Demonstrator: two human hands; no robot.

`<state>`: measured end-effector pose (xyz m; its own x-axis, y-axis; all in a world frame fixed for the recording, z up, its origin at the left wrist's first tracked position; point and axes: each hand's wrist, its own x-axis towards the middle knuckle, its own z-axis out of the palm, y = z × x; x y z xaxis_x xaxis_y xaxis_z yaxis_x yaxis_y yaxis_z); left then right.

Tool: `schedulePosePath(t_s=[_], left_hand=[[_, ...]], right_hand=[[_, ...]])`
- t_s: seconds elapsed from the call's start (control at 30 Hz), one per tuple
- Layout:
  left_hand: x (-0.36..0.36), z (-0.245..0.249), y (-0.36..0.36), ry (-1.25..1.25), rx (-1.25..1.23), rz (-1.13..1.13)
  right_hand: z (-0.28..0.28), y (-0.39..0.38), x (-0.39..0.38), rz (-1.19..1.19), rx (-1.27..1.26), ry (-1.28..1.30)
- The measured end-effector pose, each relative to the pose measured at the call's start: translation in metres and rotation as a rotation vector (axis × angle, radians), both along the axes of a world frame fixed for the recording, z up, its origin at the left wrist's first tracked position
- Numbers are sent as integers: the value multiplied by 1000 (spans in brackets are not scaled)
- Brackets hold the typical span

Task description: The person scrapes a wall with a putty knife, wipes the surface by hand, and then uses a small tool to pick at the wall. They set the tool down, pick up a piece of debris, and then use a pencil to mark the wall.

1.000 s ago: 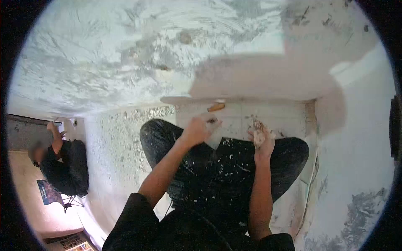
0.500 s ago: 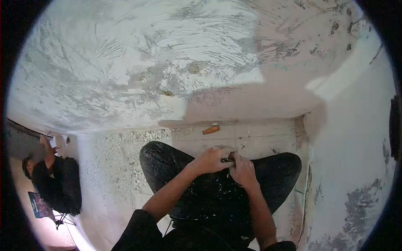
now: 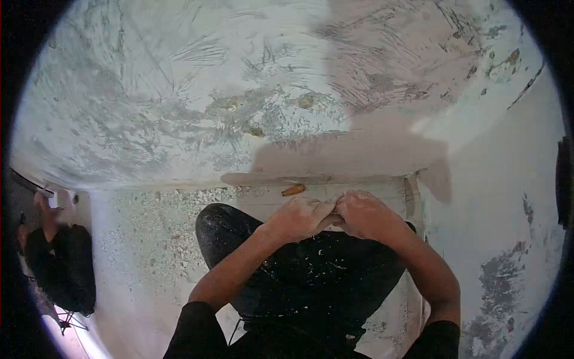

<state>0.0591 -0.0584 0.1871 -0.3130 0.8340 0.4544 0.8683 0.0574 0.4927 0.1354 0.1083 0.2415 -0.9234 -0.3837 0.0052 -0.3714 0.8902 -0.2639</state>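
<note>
Dusted with pale powder, my left hand [image 3: 299, 218] is closed above my lap, with its fingertips against those of the other hand. My right hand [image 3: 365, 214] is closed too, its back turned up and its elbow out to the side. Whatever lies between the fingers is hidden. Just beyond the hands, an orange-brown handle-like piece [image 3: 293, 190] lies on the floor close to the wall.
A scraped, patchy wall [image 3: 179, 119] rises ahead, and another wall [image 3: 478, 209] stands at the right. Crumbs of debris cover the floor [image 3: 149, 239] at the left. A person in dark clothes [image 3: 60, 257] sits at the far left.
My right hand has turned over the fingertips of my left, and its elbow has swung outward. The dark object seen between the hands is now hidden. The view has shifted slightly.
</note>
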Motion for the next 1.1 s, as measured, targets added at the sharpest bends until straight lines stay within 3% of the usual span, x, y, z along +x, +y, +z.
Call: schedulePosePath(t_s=[0.1,0.2,0.3,0.4,0.47,0.5,0.57,0.67,0.73,0.83,0.9,1.03,1.1], left_hand=[[1,6,4,-24,119,-20],[4,10,12,-191,21,-24],[6,-2,21,-61,203,-135],[-2,-1,24,-221,324,-185],[-21,-35,26,-393,380,77],[-31,-45,27,-395,390,80],[-43,-58,28,-687,429,236],[-46,-40,26,-763,430,370],[-47,-48,29,-798,495,344],[-52,-59,31,-850,552,354],[-49,-59,28,-864,537,372],[-50,-69,37,-1008,563,358],[-49,-73,36,-1060,631,350]], right_hand=[[5,1,-2,-37,103,-46],[9,5,-3,-43,158,-138],[0,28,0,14,79,-122],[10,40,-1,13,109,-26],[54,33,-12,-62,371,-67],[80,23,-14,-59,380,-68],[121,2,-18,-123,269,247],[120,21,-35,-262,306,383],[135,4,-33,-267,353,373],[133,-10,-29,-230,219,472],[118,6,-48,-398,275,361],[141,-16,-26,-303,160,494],[121,-2,-43,-319,147,464]])
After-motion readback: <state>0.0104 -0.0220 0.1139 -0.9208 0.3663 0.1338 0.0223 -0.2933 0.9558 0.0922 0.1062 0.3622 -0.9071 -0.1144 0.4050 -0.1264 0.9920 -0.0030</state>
